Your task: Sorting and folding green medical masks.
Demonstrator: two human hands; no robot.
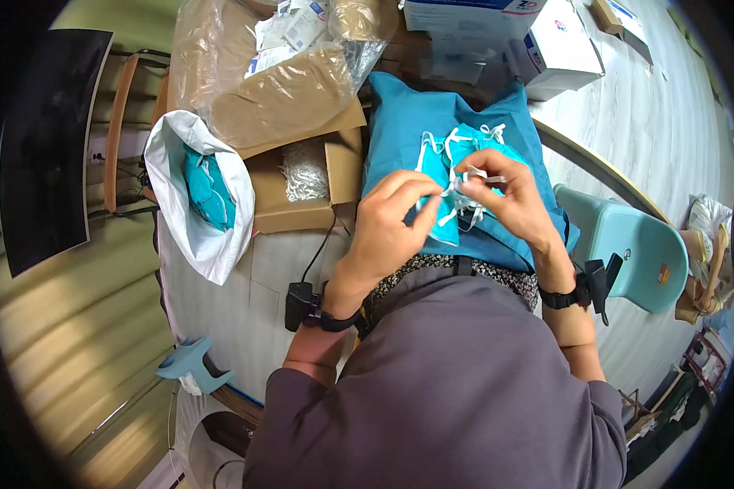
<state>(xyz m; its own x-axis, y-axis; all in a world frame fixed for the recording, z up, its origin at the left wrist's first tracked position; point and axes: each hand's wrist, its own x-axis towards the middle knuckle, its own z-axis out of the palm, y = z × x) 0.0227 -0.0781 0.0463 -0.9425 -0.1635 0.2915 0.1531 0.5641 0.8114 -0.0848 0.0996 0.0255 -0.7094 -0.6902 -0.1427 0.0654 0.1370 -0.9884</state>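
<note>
On my lap lies a teal cushion-like bag (395,122), with turquoise fabric pieces (438,159) edged with white straps on top of it. My left hand (395,213) is closed in a pinch at the edge of a fabric piece, its fingertips meeting a white strap. Close beside it, my right hand (514,196) has thumb and fingers bent around a white strap (487,176), part of which sticks out from the grip. The two sets of fingertips almost touch. They hide the spot where strap and fabric meet.
An open white sack (235,191) at left contains turquoise pieces (208,189). Beside it, a cardboard box (277,216) holds a bundle of white cords (305,171). Behind stands a plastic-lined carton (277,110) with white packets. A pale blue stool (640,244) is at right, white boxes (554,49) farther back.
</note>
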